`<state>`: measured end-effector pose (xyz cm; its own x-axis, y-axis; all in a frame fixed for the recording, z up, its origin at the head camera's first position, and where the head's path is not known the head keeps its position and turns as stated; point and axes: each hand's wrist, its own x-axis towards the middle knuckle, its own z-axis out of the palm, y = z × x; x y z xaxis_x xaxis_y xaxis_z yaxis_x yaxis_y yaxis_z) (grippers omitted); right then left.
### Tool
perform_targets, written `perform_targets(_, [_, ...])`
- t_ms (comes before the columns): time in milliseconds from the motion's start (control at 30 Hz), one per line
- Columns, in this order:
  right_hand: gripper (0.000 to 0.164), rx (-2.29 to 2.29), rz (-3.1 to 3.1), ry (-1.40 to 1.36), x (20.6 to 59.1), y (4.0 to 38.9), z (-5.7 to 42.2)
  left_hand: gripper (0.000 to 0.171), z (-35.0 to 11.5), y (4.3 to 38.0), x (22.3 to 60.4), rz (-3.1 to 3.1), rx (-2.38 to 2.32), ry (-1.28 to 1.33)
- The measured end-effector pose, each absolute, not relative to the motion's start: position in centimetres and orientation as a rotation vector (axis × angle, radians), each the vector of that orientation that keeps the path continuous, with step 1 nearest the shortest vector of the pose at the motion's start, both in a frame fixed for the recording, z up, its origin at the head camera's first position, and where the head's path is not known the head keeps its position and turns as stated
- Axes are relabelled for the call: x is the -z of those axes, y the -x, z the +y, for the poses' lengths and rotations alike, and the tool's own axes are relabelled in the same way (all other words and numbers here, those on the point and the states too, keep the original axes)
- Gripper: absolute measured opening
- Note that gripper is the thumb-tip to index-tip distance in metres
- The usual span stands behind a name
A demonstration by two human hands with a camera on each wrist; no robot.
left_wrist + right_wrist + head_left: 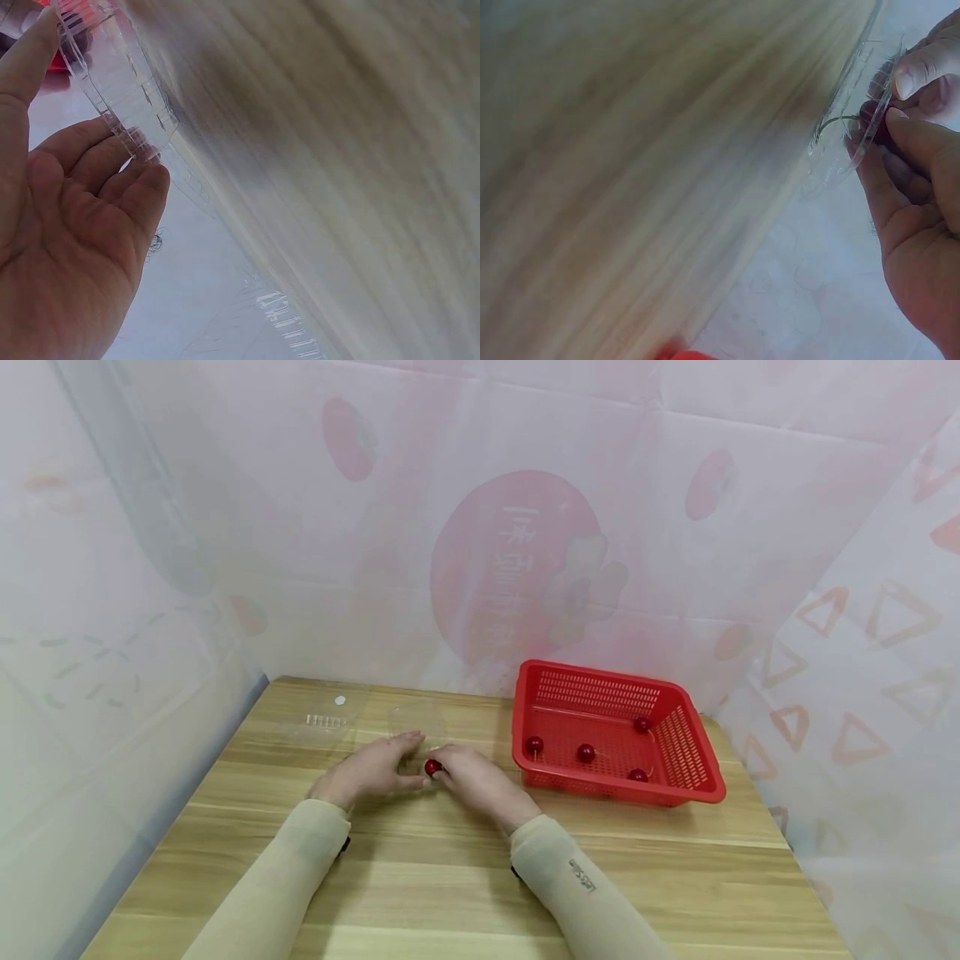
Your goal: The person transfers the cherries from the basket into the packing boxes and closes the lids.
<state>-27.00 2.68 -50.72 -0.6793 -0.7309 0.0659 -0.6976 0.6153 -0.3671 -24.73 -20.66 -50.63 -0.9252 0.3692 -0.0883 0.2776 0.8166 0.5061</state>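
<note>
My left hand (371, 770) steadies a small clear plastic container (142, 90), its thumb at one side of the rim and its curled fingertips on another. Between thumb and fingers of my right hand (483, 785) is a dark red cherry (432, 767), pinched at the container. In the right wrist view the cherry's thin curved stem (834, 120) shows through the clear wall. The hands hide part of the container in the head view. The left thumb (922, 71) is close beside the cherry.
A red perforated basket (622, 790) stands at the right of the wooden table (420, 893), with several stemmed cherries (586, 752) spread inside. At the back left lies another clear plastic piece (326, 721) with a white round spot. Printed curtains (375, 552) enclose the table.
</note>
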Motion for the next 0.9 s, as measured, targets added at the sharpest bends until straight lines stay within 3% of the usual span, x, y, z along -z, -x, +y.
perform_targets(200, [0.022, 0.54, 2.745, 1.236, 50.2, 26.8, 2.6, 0.094, -20.6, 24.8, 50.7, 2.815, -0.744, -0.505])
perform_targets(500, [0.044, 0.558, 2.801, 1.221, 46.5, 26.4, 3.9, 0.094, -20.6, 24.8, 50.6, 2.81, -0.751, -0.484])
perform_targets(900, [0.05, 0.653, 2.849, 1.173, 43.4, 27.0, 7.2, 0.094, -20.6, 24.8, 50.6, 2.813, -0.733, -0.477])
